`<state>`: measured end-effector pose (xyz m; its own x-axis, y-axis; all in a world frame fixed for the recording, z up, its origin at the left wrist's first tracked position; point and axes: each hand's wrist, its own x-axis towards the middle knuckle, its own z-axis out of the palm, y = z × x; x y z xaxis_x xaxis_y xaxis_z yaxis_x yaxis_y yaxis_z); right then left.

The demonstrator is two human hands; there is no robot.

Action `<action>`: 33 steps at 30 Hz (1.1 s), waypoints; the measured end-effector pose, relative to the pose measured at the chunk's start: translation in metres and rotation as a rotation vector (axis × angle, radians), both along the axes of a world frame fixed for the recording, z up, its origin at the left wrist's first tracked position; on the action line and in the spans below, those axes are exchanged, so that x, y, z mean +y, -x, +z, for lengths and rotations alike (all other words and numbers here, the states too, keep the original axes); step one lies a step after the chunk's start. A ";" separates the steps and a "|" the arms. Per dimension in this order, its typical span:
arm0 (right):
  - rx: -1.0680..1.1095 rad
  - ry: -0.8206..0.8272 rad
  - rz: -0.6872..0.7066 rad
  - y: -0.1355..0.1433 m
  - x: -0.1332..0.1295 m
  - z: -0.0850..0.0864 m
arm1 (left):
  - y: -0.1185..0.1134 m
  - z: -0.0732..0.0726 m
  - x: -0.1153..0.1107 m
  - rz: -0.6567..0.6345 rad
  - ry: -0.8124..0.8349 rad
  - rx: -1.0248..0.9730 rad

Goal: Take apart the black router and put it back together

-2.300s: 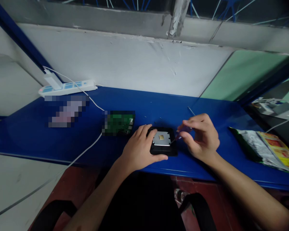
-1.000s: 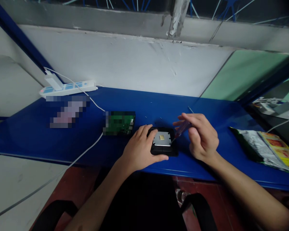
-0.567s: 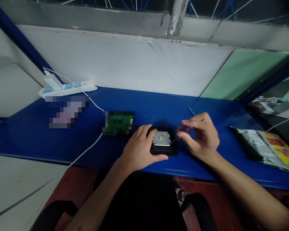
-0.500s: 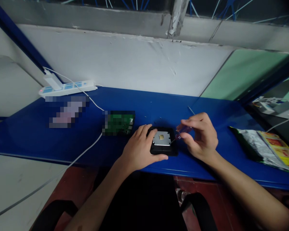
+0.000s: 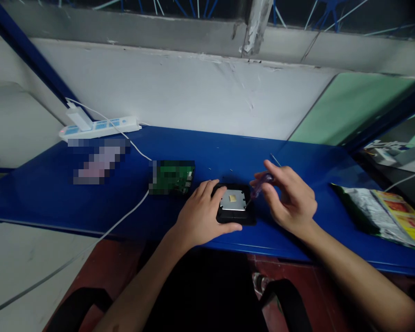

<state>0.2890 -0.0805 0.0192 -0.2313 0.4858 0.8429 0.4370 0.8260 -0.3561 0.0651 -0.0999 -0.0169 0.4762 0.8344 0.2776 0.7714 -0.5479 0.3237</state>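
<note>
A black case [image 5: 237,216] lies on the blue table, with a silver metal plate [image 5: 228,205] and a small gold square in it. My left hand [image 5: 202,214] grips the case at its left side, fingers along the back and thumb along the front edge. My right hand [image 5: 288,198] holds a purple-handled screwdriver [image 5: 262,185] between thumb and fingers. The screwdriver is tilted, and its tip meets the plate's lower right corner. Left of the case sits a green circuit board [image 5: 171,177].
Small screws or bits lie behind the case, and a thin metal rod [image 5: 275,159] behind my right hand. A white power strip [image 5: 102,128] stands back left, its cable [image 5: 124,215] crossing the table. A snack bag [image 5: 383,214] is at the right.
The fingers of my right hand have shifted around the screwdriver handle, the index finger lifting and straightening. My left hand and the case hold the same place.
</note>
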 end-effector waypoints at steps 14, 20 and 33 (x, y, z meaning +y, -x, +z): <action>0.061 -0.003 0.056 0.000 0.001 0.002 | -0.001 0.002 0.000 0.001 0.017 -0.009; 0.049 -0.049 -0.024 0.000 -0.002 0.002 | 0.000 0.001 0.000 -0.002 0.023 -0.024; -0.047 -0.023 0.054 0.003 -0.001 -0.002 | -0.001 0.003 0.001 0.002 0.011 0.002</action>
